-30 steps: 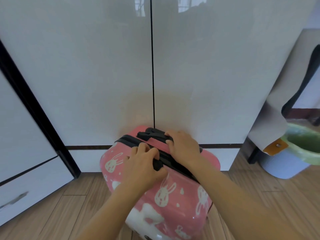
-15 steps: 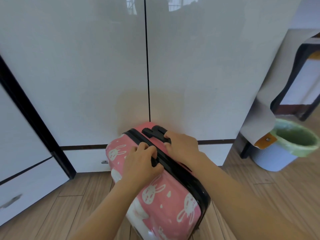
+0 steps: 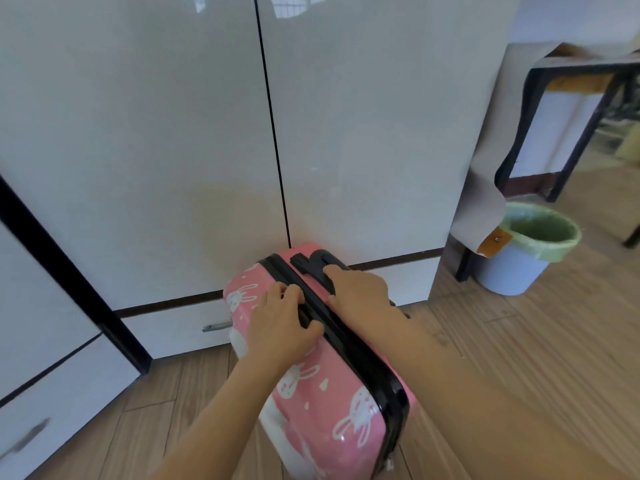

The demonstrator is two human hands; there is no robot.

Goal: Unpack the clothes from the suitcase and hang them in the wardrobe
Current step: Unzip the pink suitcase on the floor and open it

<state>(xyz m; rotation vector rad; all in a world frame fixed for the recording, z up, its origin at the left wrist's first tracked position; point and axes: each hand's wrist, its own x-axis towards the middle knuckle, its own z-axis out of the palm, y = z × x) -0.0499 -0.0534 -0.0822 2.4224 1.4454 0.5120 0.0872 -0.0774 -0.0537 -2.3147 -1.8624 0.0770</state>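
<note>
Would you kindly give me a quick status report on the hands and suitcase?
Left hand grips suitcase at its black zip band; right hand holds the handle. Suitcase closed, on the floor. Wardrobe doors shut right behind it.

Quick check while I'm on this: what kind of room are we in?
Most likely a bedroom or a similar room in a home. Tall glossy white wardrobe doors fill the view, a pink suitcase sits on wood-look flooring before them, and a lined waste bin stands to the right.
</note>
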